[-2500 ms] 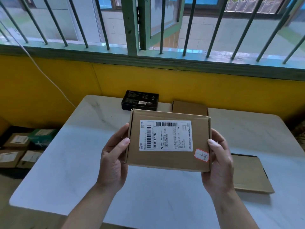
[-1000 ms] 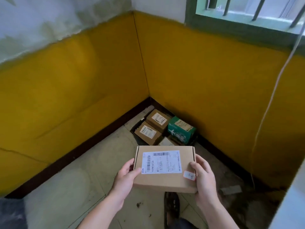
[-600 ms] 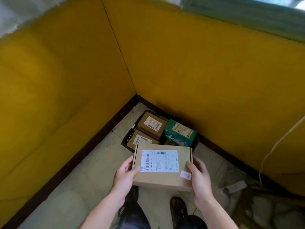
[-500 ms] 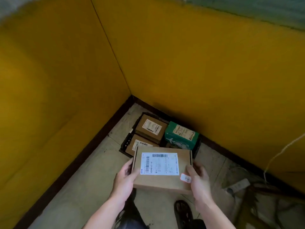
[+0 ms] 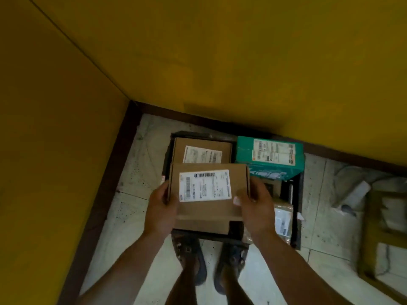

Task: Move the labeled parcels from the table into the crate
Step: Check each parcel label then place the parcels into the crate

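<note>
Task partway, I'd say. Crate (image 5: 189, 134) in the floor corner holds at least 3 labeled pkgs: brown box (image 5: 201, 150) back left, green box (image 5: 269, 157) back right, pale pkg (image 5: 283, 219) front right, partly hidden. Parcel (image 5: 209, 194) is held just over the crate's front left, label up. L hand (image 5: 160, 208) & R hand (image 5: 255, 205) grip its sides, fingers curled. Not yet set down. Table out of view, so can't tell how many are left.

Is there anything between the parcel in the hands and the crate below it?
Nothing visible blocks it. The held parcel hangs over the crate, where a brown parcel and a teal box already lie farther back; the spot beneath is hidden.
</note>
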Demonstrator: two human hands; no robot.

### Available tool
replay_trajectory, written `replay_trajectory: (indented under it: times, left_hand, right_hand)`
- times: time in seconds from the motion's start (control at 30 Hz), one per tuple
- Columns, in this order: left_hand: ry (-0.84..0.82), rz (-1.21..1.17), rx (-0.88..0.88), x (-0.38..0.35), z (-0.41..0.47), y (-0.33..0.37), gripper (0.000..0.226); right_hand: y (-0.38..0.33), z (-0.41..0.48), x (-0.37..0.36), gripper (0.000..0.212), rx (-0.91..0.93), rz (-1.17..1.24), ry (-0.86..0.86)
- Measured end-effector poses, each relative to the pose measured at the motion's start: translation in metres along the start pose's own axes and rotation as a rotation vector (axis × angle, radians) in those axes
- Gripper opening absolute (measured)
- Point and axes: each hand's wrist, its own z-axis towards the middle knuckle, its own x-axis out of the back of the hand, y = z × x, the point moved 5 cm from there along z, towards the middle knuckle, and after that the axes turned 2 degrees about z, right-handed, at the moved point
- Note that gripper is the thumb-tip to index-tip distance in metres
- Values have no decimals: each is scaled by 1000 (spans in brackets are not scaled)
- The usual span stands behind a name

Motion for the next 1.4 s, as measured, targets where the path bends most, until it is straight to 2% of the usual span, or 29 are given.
replay_trajectory:
  times: [0.17,0.23,0.3,0.4,0.47,0.57,0.67,0.83,0.93,1.07,1.13,1.23,1.37,1.4]
  left_hand:
    - [53,89,-86,-21,86,-11,21]
    - [35,153,-141,-29,111,-12,29]
    - [13,201,-180,-35,130,-12,42]
    - [7,204,-181,-38,141,-17,48]
    - [2,242,-220,-40,138,-20,54]
    - [-42,305,-253,-41,129,-27,77]
    - [-112,532,-343,-43,125,-37,107]
    - [-68,693,-404,-41,139,-27,98]
    - [-110,785,-346,-43,144,-24,96]
    - [-121,957,-307,-41,135,-9,98]
    - [-92,873,-384,-39,119,7,92]
    - [-73,536,-377,-32,78,23,65]
    - [-139,93,-29,-26,1,25,35]
    - [-148,12,12,-25,-18,30,32]
  right_hand:
    - [21,61,-47,51,126,-159,-102]
    - [29,76,-59,56,178,-310,-128]
    - [35,80,-66,53,258,-510,-119]
    - [43,73,-63,43,358,-579,-67]
    - [48,66,-66,47,402,-708,-113]
    - [50,64,-75,58,406,-830,-233]
    - [37,72,-76,53,442,-829,-242]
    - [36,80,-80,67,396,-955,-271]
    - [38,81,-83,75,374,-995,-301]
    - [32,79,-81,74,301,-961,-344]
    - [23,71,-73,70,308,-867,-338]
    - [8,50,-51,59,349,-693,-313]
    - [-3,-2,-14,43,222,-593,-329]
    - [-6,-18,-4,41,185,-591,-327]
